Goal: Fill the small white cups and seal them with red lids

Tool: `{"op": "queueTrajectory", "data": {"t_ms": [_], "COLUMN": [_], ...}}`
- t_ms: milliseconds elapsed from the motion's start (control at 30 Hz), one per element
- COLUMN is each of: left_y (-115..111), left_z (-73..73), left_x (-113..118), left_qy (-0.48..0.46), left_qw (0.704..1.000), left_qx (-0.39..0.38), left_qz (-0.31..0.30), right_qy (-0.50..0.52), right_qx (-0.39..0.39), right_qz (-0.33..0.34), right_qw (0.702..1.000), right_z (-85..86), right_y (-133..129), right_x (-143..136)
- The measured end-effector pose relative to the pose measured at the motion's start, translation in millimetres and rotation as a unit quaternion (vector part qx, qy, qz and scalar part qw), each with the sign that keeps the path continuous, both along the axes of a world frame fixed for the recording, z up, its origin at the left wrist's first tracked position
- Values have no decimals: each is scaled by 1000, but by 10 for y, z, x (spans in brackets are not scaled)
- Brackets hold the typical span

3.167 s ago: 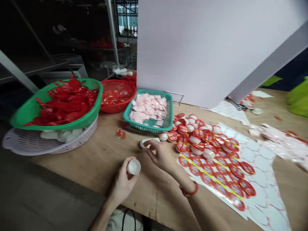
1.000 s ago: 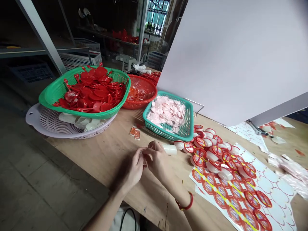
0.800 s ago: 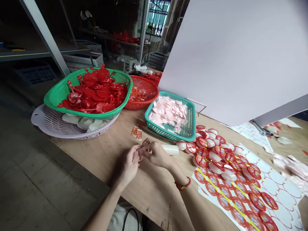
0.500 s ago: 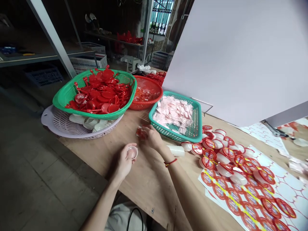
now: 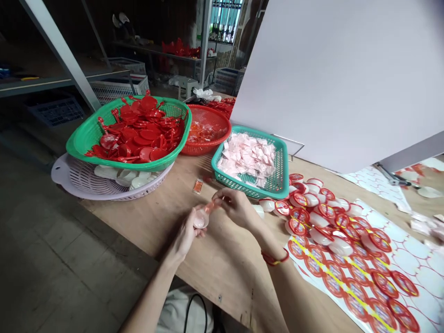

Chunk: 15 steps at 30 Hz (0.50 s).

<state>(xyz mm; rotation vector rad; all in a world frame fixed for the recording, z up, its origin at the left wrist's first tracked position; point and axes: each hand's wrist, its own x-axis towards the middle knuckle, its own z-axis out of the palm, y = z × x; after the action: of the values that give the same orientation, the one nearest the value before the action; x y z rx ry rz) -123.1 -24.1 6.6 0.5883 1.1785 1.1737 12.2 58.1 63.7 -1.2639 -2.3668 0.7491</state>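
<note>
My left hand (image 5: pixel 186 235) is closed around a small white plastic cup (image 5: pixel 201 220), its round mouth facing up. Pinched in the fingers of my right hand (image 5: pixel 238 206) is a small clear packet with orange-red contents (image 5: pixel 210 207), right at the cup's rim. Whether the packet touches the cup I cannot tell. A similar orange packet (image 5: pixel 198 186) lies on the wooden table just beyond both hands. Past my right hand stands a teal basket (image 5: pixel 285 178) of pale pink wrapped packets (image 5: pixel 248 155). A white cylinder (image 5: pixel 258 211) lies partly hidden behind my right wrist.
A green basket (image 5: pixel 78 134) heaped with red lids (image 5: pixel 144 134) rests on a lilac basket (image 5: pixel 64 173) with white cups. Behind is a red colander (image 5: pixel 215 125). Several red-lidded white cups (image 5: pixel 321 217) and printed sticker sheets (image 5: pixel 342 289) lie at right, before a white panel (image 5: pixel 329 78).
My right hand has lifted an orange packet from the table and brought it back to the cup. My left hand has shifted slightly right with the cup.
</note>
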Motion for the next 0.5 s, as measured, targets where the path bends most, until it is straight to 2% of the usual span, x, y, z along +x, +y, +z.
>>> {"op": "queueTrajectory", "data": {"t_ms": [100, 267, 333, 433, 500], "left_y": [7, -51, -77, -101, -109], "left_z": [63, 121, 122, 139, 166], "left_x": [170, 425, 503, 628, 729], "left_qy": [-25, -38, -36, -14, 11], "left_qw": [999, 996, 997, 997, 996], "left_qx": [23, 57, 48, 46, 46], "left_qz": [-31, -60, -57, -63, -73], "right_qy": [59, 63, 66, 40, 14], "right_qx": [-11, 78, 115, 175, 180], "right_qz": [5, -154, -183, -150, -121], "right_qw": [998, 983, 974, 972, 976], "right_z": [-33, -296, -365, -367, -319], "right_y": [-242, -572, -721, -958, -1103], "right_x": [94, 174, 250, 403, 504]}}
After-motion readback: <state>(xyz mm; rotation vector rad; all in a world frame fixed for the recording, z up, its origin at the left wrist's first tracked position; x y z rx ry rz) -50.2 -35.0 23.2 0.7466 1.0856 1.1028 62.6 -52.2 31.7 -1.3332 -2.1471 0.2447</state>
